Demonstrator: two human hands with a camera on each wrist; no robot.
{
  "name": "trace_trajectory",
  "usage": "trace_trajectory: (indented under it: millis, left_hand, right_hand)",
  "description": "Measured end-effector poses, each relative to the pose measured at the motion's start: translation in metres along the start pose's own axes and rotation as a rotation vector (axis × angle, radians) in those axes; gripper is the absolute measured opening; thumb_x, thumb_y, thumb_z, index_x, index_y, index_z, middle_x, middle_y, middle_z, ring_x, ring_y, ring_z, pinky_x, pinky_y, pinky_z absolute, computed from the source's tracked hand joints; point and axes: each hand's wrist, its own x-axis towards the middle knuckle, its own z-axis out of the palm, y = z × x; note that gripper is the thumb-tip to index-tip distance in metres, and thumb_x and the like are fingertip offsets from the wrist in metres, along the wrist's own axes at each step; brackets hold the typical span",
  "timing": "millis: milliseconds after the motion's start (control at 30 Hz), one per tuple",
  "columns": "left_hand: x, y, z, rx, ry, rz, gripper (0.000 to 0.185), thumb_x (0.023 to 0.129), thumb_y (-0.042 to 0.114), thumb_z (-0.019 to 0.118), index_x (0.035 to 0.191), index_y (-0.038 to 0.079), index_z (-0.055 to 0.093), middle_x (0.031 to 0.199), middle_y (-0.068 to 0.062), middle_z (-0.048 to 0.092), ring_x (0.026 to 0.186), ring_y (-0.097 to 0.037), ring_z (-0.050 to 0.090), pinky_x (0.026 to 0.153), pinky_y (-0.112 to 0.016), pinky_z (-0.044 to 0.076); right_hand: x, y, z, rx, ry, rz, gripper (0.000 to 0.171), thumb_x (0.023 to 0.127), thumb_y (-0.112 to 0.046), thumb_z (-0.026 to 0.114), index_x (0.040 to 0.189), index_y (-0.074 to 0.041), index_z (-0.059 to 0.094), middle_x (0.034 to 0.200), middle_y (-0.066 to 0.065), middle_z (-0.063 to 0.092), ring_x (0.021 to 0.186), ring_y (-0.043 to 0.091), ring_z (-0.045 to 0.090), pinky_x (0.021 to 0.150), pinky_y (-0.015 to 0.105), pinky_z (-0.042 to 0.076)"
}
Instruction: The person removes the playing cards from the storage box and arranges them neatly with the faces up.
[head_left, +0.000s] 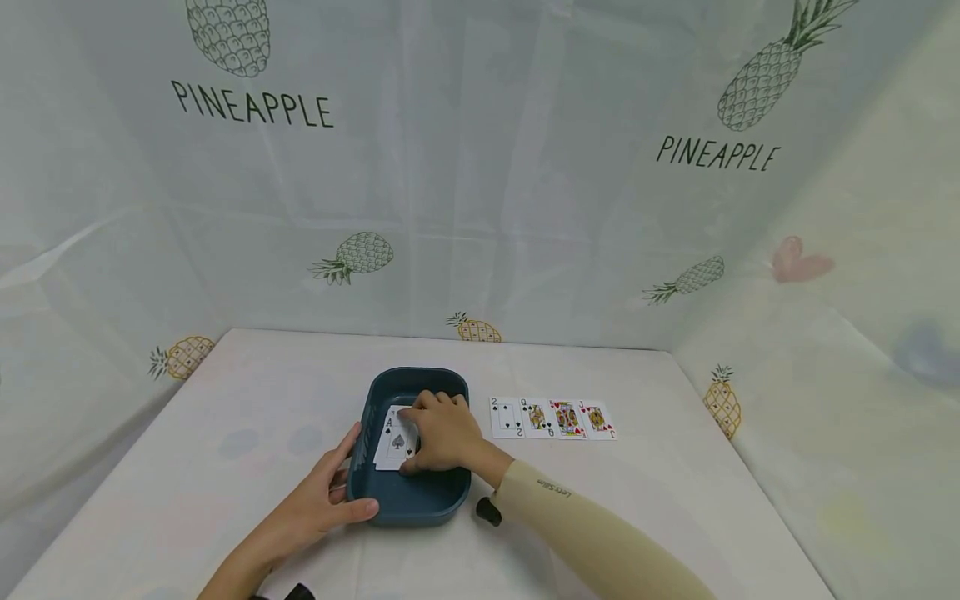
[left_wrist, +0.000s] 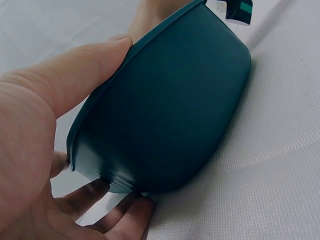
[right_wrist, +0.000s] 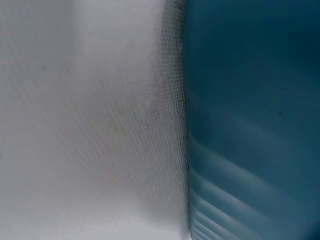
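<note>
Teal plastic tray (head_left: 408,500) with playing cards inside, held by two hands on the white counter (head_left: 225,433).

Left hand (head_left: 322,500) grips the near left corner of the tray, thumb on the rim and fingers curled under the wall, as the left wrist view shows (left_wrist: 45,150). Right hand (head_left: 442,433) reaches into the tray and its curled fingers hold the pile of cards (head_left: 396,440), with the ace of spades on top. Four cards (head_left: 552,418) already lie face up in a row on the counter just right of the tray: a two, a queen, a king, a jack. I judge that the laying out is partly done and the pile is left. How many cards stay under the hand is hidden. The right wrist view shows only the blurred tray wall (right_wrist: 250,125) and cloth.
</note>
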Motion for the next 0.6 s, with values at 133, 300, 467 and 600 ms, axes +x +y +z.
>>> trace_trajectory:
  millis: [133, 300, 467, 600]
  left_hand:
    - [-0.0004, -0.0006, -0.0008, -0.005, -0.009, 0.002, 0.108, 0.097, 0.025, 0.080, 0.172, 0.033, 0.003, 0.171, -0.025, 0.007, 0.149, -0.045, 0.041, 0.103, -0.032, 0.057]
    - [-0.0004, -0.0015, -0.0015, -0.015, -0.017, 0.007, 0.108, 0.098, 0.024, 0.079, 0.172, 0.032, 0.002, 0.171, -0.024, 0.006, 0.149, -0.044, 0.043, 0.102, -0.032, 0.057]
    - [0.0000, -0.0020, -0.0017, -0.022, -0.019, 0.008, 0.108, 0.097, 0.024, 0.079, 0.172, 0.032, 0.002, 0.171, -0.024, 0.005, 0.149, -0.045, 0.043, 0.101, -0.032, 0.058]
    - [0.0006, -0.0024, -0.0005, -0.033, -0.026, 0.004, 0.108, 0.098, 0.025, 0.079, 0.172, 0.032, 0.001, 0.170, -0.025, 0.005, 0.148, -0.046, 0.043, 0.100, -0.033, 0.058]
  right_hand:
    - [-0.0006, -0.0004, -0.0001, 0.027, 0.016, -0.004, 0.083, 0.077, -0.063, 0.088, 0.148, -0.028, 0.065, 0.132, -0.003, 0.061, 0.111, 0.016, 0.055, 0.090, 0.034, 0.045]
    - [-0.0009, 0.0005, 0.0001, 0.072, 0.050, -0.007, 0.082, 0.078, -0.061, 0.088, 0.149, -0.029, 0.062, 0.138, -0.002, 0.061, 0.119, 0.017, 0.056, 0.098, 0.036, 0.046]
    - [-0.0026, 0.0016, -0.0027, 0.113, 0.074, -0.017, 0.081, 0.080, -0.060, 0.087, 0.150, -0.029, 0.061, 0.137, -0.001, 0.063, 0.123, 0.018, 0.057, 0.100, 0.037, 0.047]
    - [-0.0061, 0.0044, -0.0037, 0.174, 0.084, -0.014, 0.082, 0.080, -0.059, 0.088, 0.151, -0.029, 0.060, 0.137, -0.002, 0.063, 0.122, 0.016, 0.057, 0.099, 0.035, 0.047]
